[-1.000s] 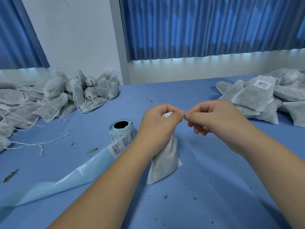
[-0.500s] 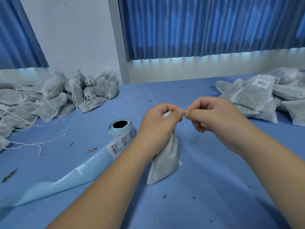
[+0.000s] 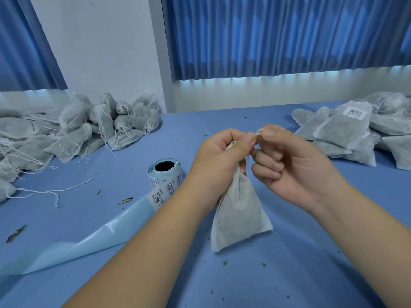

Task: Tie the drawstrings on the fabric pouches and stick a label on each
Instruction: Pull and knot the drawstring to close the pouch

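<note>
Left hand (image 3: 219, 161) grips gathered neck of fabric pouch (image 3: 239, 215), mid-tabletop (image 3: 311, 252). Right hand (image 3: 289, 167) pinches drawstring (image 3: 258, 132) loop; hands touching at fingertips. Label roll (image 3: 165, 172) left of the pouch.

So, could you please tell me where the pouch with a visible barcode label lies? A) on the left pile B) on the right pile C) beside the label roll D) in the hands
B: the labelled pouch lies on top of the right pile; no pouch in the left pile shows a label.
</note>
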`<move>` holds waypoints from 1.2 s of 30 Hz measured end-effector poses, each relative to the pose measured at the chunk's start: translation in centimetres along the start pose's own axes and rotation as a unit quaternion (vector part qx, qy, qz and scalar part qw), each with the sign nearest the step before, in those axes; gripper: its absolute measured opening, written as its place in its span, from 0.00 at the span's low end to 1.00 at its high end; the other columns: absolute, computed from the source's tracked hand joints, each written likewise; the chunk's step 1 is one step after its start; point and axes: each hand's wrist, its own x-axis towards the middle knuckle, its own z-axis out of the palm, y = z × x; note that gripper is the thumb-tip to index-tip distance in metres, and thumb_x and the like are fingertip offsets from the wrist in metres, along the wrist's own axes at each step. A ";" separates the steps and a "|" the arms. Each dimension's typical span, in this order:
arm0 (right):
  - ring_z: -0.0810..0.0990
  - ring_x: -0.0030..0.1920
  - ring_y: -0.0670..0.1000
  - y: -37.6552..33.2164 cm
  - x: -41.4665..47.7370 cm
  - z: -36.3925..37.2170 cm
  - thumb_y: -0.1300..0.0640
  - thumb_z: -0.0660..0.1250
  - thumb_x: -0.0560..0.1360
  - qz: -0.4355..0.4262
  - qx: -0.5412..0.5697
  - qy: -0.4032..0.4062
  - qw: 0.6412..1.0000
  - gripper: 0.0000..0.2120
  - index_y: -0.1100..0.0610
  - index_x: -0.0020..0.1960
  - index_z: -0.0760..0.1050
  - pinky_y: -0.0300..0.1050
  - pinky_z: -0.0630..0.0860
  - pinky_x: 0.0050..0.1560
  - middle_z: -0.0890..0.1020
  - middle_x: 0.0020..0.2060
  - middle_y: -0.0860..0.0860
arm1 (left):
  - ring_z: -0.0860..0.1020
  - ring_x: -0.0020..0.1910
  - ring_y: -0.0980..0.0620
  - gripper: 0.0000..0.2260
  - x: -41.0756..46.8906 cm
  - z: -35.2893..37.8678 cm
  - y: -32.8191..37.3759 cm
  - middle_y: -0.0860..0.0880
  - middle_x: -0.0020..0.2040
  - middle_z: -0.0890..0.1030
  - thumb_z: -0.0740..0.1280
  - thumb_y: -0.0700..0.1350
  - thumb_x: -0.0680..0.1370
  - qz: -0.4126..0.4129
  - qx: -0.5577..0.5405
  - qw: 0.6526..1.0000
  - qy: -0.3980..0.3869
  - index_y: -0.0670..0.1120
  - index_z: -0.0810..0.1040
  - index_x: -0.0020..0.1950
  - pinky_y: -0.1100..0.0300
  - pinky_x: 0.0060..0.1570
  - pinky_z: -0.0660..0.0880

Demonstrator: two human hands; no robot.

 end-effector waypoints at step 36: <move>0.56 0.19 0.43 -0.7 -0.5 0.4 0.60 0.67 0.64 0.090 0.019 0.017 0.996 0.05 0.56 0.35 0.71 0.35 0.55 0.19 0.52 0.22 0.46 | 0.68 0.24 0.61 0.11 1.4 -1.1 -1.0 0.59 0.24 0.72 0.69 0.47 0.77 0.038 0.191 0.969 0.154 0.50 0.75 0.35 0.68 0.28 0.65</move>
